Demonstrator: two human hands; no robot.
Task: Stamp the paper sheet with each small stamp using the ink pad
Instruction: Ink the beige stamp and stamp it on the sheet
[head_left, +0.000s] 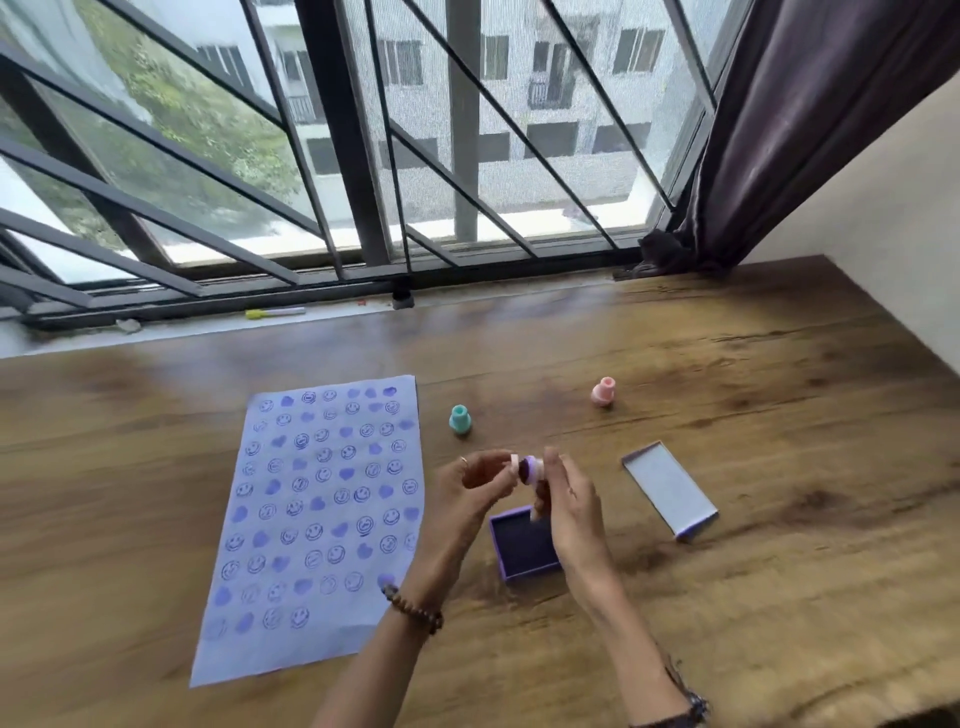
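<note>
A pale lilac paper sheet (322, 525) lies on the wooden table, covered with several rows of blue smiley and heart prints. Above the open purple ink pad (522, 545), both hands hold one small stamp (532, 467) with a purple inked face. My left hand (467, 499) pinches its pale pink cap end. My right hand (569, 504) grips the stamp's body. A teal stamp (460, 419) stands upright right of the sheet. A pink stamp (603, 391) stands farther right.
The ink pad's lid (670, 488) lies open side up to the right of my hands. A yellow pen (275, 312) rests on the window sill behind the table. A dark curtain (810, 124) hangs at the back right corner.
</note>
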